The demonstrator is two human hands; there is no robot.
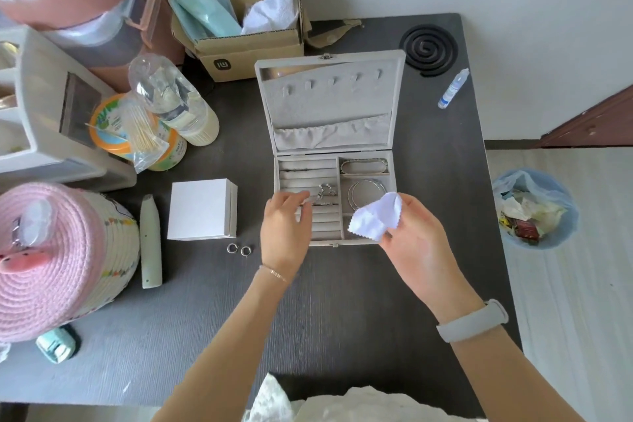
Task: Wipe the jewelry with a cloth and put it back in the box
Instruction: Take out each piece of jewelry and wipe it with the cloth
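Observation:
A grey velvet jewelry box (366, 154) lies open on the dark table, lid flat behind it. Its right side holds a flat bracelet (363, 167) and thin silver bangles (363, 193). Small silver pieces (325, 190) rest on the ring rolls at the left. My left hand (284, 223) hovers over the ring rolls, fingers bent down towards them; whether they pinch anything is hidden. My right hand (414, 236) pinches a small white cloth (376, 217) over the box's front right corner. Two small silver hoop earrings (238, 249) lie on the table, left of the box.
A white square box (202, 209) sits left of the earrings. Bottles, a cup, a grey organizer, a pink woven basket (51, 257) and a cardboard box (246, 48) crowd the left and back. A black coil (428, 48) and dropper bottle (452, 88) lie back right. A bin (534, 209) stands off the table's right edge.

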